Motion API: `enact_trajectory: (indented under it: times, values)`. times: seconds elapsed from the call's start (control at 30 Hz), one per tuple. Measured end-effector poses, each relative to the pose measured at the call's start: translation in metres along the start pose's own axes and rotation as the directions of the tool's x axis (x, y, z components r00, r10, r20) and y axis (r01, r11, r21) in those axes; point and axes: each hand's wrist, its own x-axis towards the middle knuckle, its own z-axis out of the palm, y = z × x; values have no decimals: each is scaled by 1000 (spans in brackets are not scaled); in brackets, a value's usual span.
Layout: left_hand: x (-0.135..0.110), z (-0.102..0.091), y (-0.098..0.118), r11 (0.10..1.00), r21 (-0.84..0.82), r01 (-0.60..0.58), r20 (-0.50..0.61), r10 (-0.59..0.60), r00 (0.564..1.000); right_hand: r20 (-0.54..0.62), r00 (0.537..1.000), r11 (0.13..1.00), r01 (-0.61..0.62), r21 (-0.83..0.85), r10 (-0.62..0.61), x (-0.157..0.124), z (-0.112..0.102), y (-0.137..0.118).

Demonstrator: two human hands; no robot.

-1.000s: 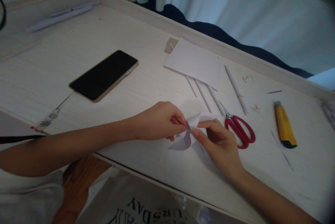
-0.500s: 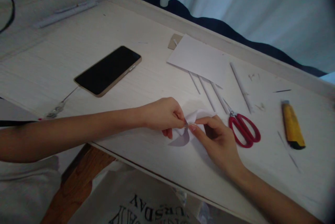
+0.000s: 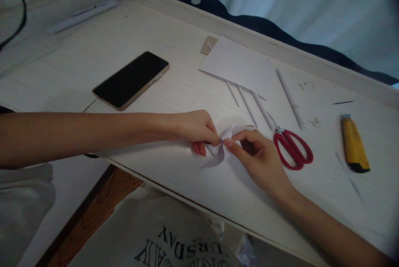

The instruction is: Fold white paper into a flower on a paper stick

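Note:
Both my hands meet over a small folded white paper piece with curved flaps, held just above the white table near its front edge. My left hand pinches the paper's middle from the left with thumb and fingers closed. From the right, my right hand pinches the same spot with thumb and forefinger, its other fingers curled. Part of the paper is hidden behind my fingers.
Red-handled scissors lie just right of my right hand. A yellow utility knife sits further right. A white sheet and several thin paper sticks lie behind my hands. A black phone rests at the left.
My hands and the paper have kept the same pinch. The view has shifted a little, and my left forearm now lies flatter across the table's front.

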Motion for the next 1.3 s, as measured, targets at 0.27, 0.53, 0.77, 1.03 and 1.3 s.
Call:
enact_trajectory:
  times: [0.27,0.53,0.77,1.03,1.3]
  values:
    - [-1,1,2,999,-30,30,-18,-31,999,-32,999,998,5,-58,-6,-1,0,-1]
    - [-4,2,4,995,-78,62,-18,-64,998,-22,999,997,22,-73,-24,0,0,-1]
    - [-2,0,3,993,-93,68,38,-65,997,-10,1000,999,12,-43,-13,-2,-1,1]
    - [-5,0,5,989,-132,71,52,-65,997,-12,1000,999,19,-50,-20,-3,-1,1]
    - [-3,0,4,981,-166,101,55,-93,994,-21,999,999,36,-33,-37,-3,-1,2]
